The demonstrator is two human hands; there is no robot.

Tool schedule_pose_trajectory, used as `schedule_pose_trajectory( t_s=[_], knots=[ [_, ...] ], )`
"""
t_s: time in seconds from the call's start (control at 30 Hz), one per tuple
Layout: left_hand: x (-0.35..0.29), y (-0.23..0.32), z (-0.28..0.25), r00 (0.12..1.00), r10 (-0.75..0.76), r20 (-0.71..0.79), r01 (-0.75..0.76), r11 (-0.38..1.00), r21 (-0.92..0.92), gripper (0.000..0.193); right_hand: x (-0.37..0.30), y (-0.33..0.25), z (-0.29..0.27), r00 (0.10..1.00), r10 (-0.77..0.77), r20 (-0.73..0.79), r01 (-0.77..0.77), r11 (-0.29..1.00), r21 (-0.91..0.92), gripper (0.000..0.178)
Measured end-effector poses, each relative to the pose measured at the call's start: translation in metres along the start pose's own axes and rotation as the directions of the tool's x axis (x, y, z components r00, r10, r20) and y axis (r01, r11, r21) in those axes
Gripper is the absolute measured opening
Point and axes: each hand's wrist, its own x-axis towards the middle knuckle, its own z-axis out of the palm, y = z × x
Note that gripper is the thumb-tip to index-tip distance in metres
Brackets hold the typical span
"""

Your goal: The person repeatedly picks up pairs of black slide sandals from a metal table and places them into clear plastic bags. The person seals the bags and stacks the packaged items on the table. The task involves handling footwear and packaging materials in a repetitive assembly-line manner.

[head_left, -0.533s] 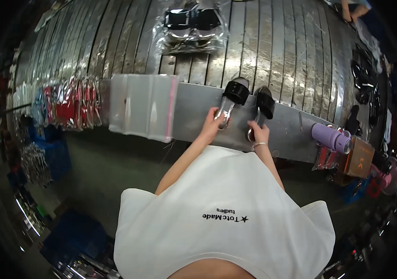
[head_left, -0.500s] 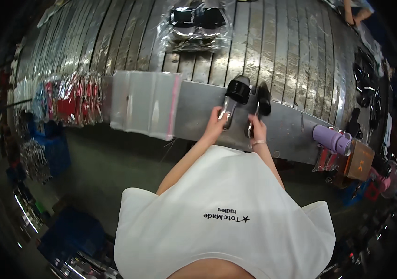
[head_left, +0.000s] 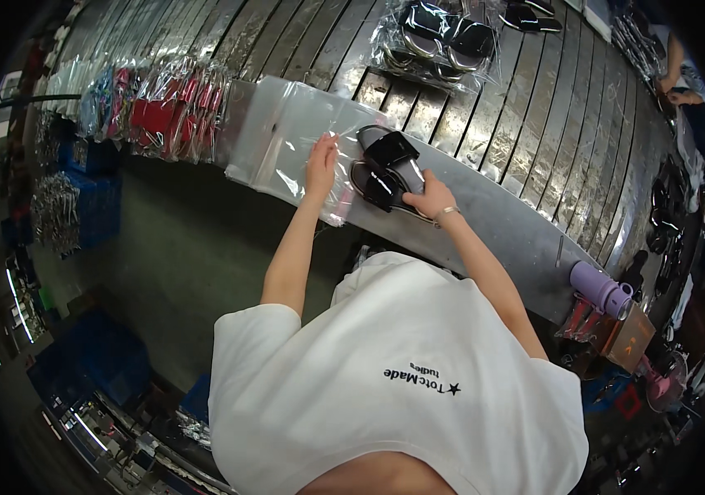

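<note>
A pair of black slide sandals [head_left: 391,148] with glossy wide straps is in my right hand [head_left: 431,196], whose fingers and thumb grip the heel ends. The two sandals lie close together, toes pointing left. My left hand [head_left: 321,165] reaches over a stack of clear plastic bags [head_left: 266,136], fingers stretched out at the stack's right part. Its fingertips seem to touch the top bag; whether they pinch the film is hard to see. The sandals' toes are next to the stack's right edge.
Beyond the grey metal ledge [head_left: 493,206] runs a slatted metal conveyor [head_left: 526,107] bearing bagged black sandals [head_left: 443,37]. Red packets in clear wrap [head_left: 171,115] stand left. A purple tumbler [head_left: 600,289] and cardboard box [head_left: 629,334] are at right. Another person's hand [head_left: 683,97] shows far right.
Both sandals are now together in my right hand and have moved left toward the bags. My left hand let go of its sandal and moved onto the bag stack. The view has turned.
</note>
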Motion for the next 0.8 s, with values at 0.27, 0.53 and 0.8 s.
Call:
schedule_pose_trajectory(
  t_s=[0.27, 0.53, 0.8],
  knots=[
    [0.014, 0.087, -0.069, 0.924, 0.378, 0.058, -0.373, 0.924, -0.088, 0.012, -0.024, -0.038, 0.003, 0.93, -0.334, 0.152, 0.271, 0.904, 0.33, 0.072],
    [-0.022, 0.206, -0.04, 0.658, 0.653, 0.375, -0.655, 0.742, -0.144, 0.016, -0.011, -0.033, 0.007, 0.787, -0.433, -0.439, 0.562, 0.796, 0.224, 0.059],
    [-0.032, 0.217, 0.002, 0.892, -0.031, 0.451, 0.25, 0.864, -0.437, 0.035, -0.087, -0.052, -0.11, 0.761, 0.151, -0.631, 0.492, 0.501, 0.712, 0.035]
  ],
)
